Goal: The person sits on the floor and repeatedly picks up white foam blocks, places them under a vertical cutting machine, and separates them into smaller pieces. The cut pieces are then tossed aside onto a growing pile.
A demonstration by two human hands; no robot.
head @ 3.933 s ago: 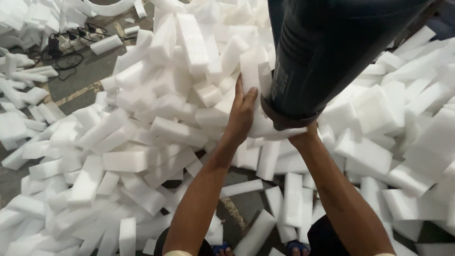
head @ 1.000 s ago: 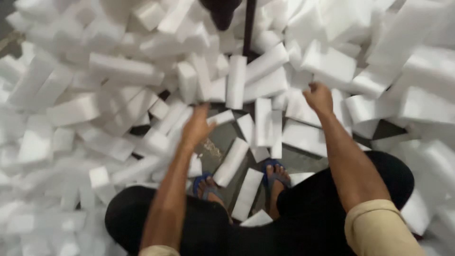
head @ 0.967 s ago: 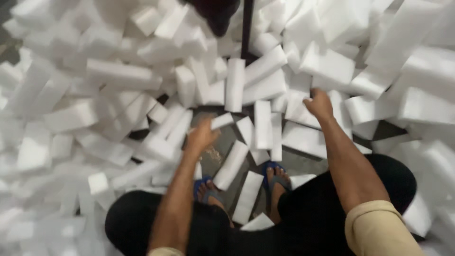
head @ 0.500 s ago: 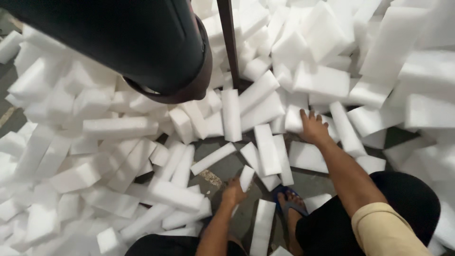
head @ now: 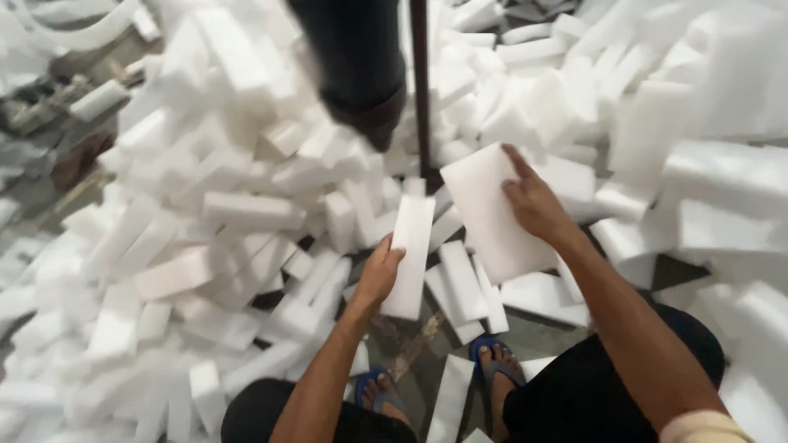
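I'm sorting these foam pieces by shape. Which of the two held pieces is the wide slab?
The slab in the right hand: broad, flat and tilted. The left hand holds a narrow long block instead.

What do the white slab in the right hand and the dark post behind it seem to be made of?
The slab looks like white foam: matt, soft-edged, and thick yet lifted with one right hand. The post looks like dark metal or painted wood: thin, straight and dull; blur leaves this open.
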